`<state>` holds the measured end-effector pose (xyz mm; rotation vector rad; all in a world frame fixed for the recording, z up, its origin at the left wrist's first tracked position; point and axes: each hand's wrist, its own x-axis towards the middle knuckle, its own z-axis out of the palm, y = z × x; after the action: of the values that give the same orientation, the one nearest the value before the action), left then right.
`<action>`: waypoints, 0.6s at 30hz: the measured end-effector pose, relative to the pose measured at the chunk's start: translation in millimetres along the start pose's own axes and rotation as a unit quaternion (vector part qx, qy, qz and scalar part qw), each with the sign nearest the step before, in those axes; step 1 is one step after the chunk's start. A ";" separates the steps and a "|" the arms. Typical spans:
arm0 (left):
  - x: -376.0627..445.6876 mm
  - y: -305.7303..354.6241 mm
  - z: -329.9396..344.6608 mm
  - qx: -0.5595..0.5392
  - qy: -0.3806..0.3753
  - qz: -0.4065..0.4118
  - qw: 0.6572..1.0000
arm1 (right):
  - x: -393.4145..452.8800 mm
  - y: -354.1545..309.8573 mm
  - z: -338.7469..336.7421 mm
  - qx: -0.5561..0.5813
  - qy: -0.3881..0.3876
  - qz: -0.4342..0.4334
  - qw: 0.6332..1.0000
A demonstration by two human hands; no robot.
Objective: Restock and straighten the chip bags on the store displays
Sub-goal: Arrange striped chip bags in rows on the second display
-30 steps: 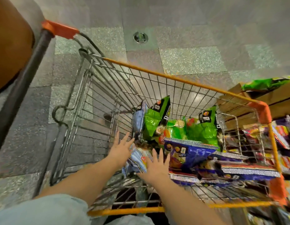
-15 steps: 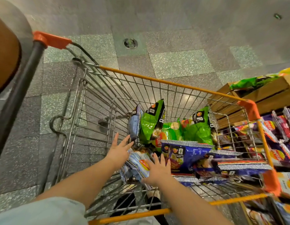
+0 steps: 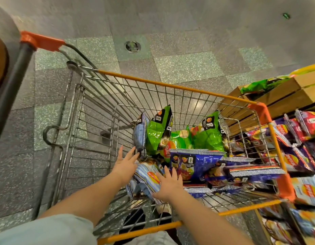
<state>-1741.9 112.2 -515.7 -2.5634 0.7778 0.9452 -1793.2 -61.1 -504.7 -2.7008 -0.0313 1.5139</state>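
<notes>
Hands, left [image 3: 125, 163] and right [image 3: 168, 184], flat-fingered either side of pale-blue chip bag [image 3: 148, 179]; long axis slanting near-right.

I am looking down into a shop, most likely a supermarket aisle. In front of me stands a wire shopping cart [image 3: 179, 96] with orange rails and corner caps, loaded with green chip bags [image 3: 157, 131] and blue chip bags [image 3: 193, 165] of one brand. To my right a display rack [image 3: 301, 147] holds rows of the same branded packets beside stacked cardboard cartons [image 3: 285, 96], all on a speckled tiled floor [image 3: 188, 66] with a round drain cover [image 3: 133, 47].
</notes>
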 end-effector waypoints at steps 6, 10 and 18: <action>-21.2 -8.7 -28.2 -0.093 0.045 -0.025 0.994 | -19.8 -3.8 -18.7 0.032 0.006 -0.030 0.999; -32.3 -15.5 -61.1 -0.125 0.085 -0.036 0.988 | -39.7 -6.2 -29.2 0.086 0.037 -0.018 0.995; -59.8 -31.8 -124.9 -0.164 0.155 -0.050 0.973 | -65.2 -2.4 -49.0 0.161 0.150 0.031 0.975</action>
<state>-1698.3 105.2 -380.6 -3.0570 0.6007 0.6989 -1785.4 -62.7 -423.6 -2.6464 0.2847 0.9999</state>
